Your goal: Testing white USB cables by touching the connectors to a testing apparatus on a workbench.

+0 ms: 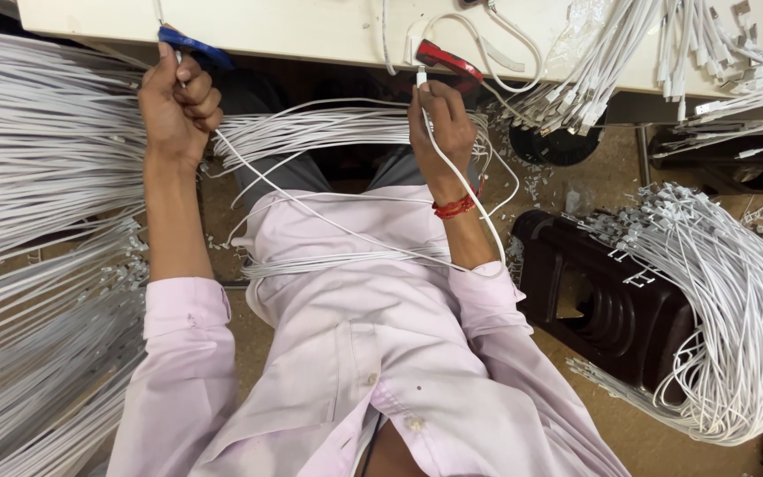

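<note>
- Tan workshop floor [576, 190] lies below, littered with small white offcuts, and a pale table [311, 31] edge runs across just above both hands.
- Left hand [177, 106] is a closed fist around one end of a single white cable [346, 231], right beside a blue clip [194, 46] at the table edge.
- Right hand [439, 124] pinches the same cable near its plug end, fingers curled shut on it, with the plug tip pointing up toward a red clip [449, 60].
- Between the two grips the cable is thin, smooth and white; it sags in a long loop down over the person's pink shirt [355, 353], its long axis running roughly hand to hand.
- Open room is tight: a dense cable bundle [37, 203] crowds outside the left grip, and a dark stool [611, 300] draped with a cable heap [735, 318] stands outside the right grip.
- More loose cables [346, 128] hang just behind the hands.
</note>
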